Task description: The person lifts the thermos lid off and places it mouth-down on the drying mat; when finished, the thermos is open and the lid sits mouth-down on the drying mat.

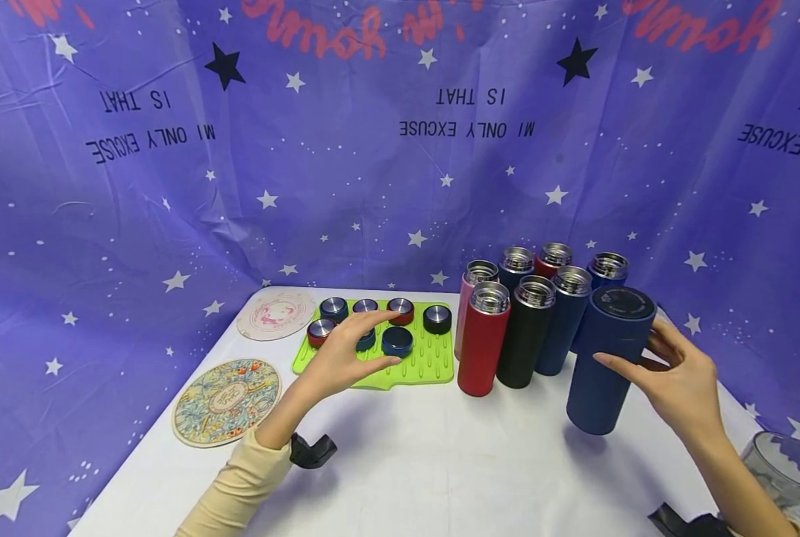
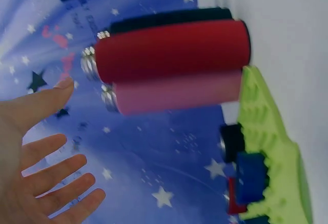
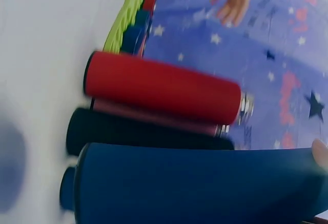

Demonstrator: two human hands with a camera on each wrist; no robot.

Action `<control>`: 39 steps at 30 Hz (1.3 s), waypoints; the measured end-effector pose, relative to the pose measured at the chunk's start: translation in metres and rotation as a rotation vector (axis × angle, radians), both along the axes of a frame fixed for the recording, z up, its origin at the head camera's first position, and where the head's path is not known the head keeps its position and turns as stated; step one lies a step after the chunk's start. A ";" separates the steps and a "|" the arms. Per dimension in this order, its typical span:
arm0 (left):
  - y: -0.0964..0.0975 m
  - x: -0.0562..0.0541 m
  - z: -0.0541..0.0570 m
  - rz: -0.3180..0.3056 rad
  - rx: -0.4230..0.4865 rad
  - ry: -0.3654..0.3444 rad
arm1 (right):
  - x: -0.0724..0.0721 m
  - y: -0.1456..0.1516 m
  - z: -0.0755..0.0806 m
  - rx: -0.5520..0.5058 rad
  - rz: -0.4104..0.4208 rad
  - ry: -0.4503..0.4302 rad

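Observation:
My right hand (image 1: 685,384) grips a dark blue flask (image 1: 598,395) with its black-topped cap on, thumb in front and fingers behind. The flask is held above the white table, its shadow below it, and it fills the bottom of the right wrist view. My left hand (image 1: 346,354) hovers over a green drying mat (image 1: 433,367), its thumb and fingers spread apart and holding nothing. Metal-topped caps lie on the mat, among them a black cap (image 1: 436,319) and a dark blue cap (image 1: 397,342) near the left fingertips.
Several uncapped flasks stand between the hands, among them a red flask (image 1: 483,350), a black flask (image 1: 524,343) and a pink flask (image 2: 179,92). Two round coasters lie at left: a patterned one (image 1: 198,406) and a pale one (image 1: 252,321). A clear glass (image 1: 769,477) is near the right forearm.

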State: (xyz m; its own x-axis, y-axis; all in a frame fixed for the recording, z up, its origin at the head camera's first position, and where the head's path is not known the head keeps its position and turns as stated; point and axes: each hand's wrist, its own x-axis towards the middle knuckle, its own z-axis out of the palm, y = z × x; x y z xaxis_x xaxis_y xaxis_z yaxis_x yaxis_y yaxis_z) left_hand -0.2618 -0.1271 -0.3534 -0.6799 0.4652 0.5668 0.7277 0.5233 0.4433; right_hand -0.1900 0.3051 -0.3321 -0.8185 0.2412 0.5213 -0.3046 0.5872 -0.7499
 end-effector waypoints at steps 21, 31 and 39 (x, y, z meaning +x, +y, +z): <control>0.063 0.025 0.036 -0.280 0.029 0.125 | -0.013 -0.100 -0.017 0.287 0.421 0.257; 0.076 0.027 0.032 -0.357 -0.012 0.135 | -0.016 -0.117 -0.027 0.470 0.416 0.325; 0.077 0.028 0.031 -0.373 -0.003 0.151 | -0.014 -0.120 -0.028 0.479 0.422 0.312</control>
State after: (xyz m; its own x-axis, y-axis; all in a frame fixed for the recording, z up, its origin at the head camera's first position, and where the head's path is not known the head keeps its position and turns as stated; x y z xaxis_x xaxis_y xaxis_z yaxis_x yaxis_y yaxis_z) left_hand -0.2338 -0.0499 -0.3223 -0.3734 0.6663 0.6454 0.9248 0.2124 0.3157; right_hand -0.2042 0.1852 -0.3602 -0.5869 -0.3776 0.7162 -0.7372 0.6150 -0.2799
